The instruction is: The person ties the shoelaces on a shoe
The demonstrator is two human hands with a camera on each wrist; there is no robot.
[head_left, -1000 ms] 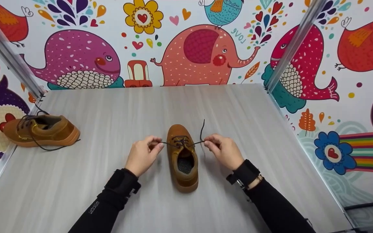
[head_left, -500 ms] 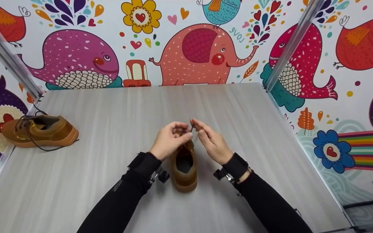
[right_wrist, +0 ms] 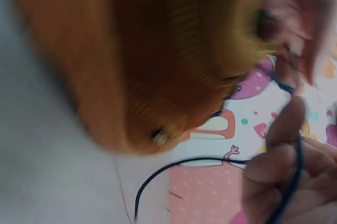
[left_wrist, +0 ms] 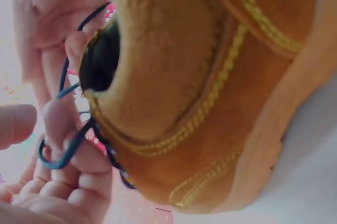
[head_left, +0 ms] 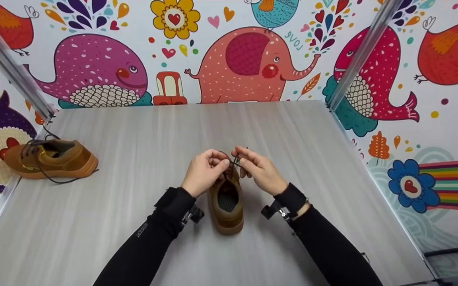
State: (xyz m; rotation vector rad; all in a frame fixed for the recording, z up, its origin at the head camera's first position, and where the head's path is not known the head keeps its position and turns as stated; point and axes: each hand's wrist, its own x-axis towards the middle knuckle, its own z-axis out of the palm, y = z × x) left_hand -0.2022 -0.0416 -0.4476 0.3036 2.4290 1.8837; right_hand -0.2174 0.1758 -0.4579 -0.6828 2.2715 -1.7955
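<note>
A brown shoe (head_left: 229,220) with yellow stitching stands in the middle of the table, toe pointing away. Over its lacing, my left hand (head_left: 204,172) pinches the dark shoelace (head_left: 235,163) between thumb and fingers. Close on the other side, my right hand (head_left: 264,172) holds the lace too, fingertips facing the left ones. In the left wrist view, a loop of the shoelace (left_wrist: 66,161) bends around the fingertips beside the shoe's collar (left_wrist: 158,77). A loose lace end (right_wrist: 158,174) curves below the right fingers in the right wrist view. The hands hide most of the toe.
A second brown shoe (head_left: 54,161) lies at the left edge of the table (head_left: 141,135), its laces loose and trailing. Printed panels with cartoon animals (head_left: 245,67) stand along the back and both sides, joined by metal corner posts (head_left: 366,55).
Both hands have come inward and forward from either side of the shoe, meeting over its lacing. In the last half second the fingers have shifted slightly around the shoelace, now stretched between them.
</note>
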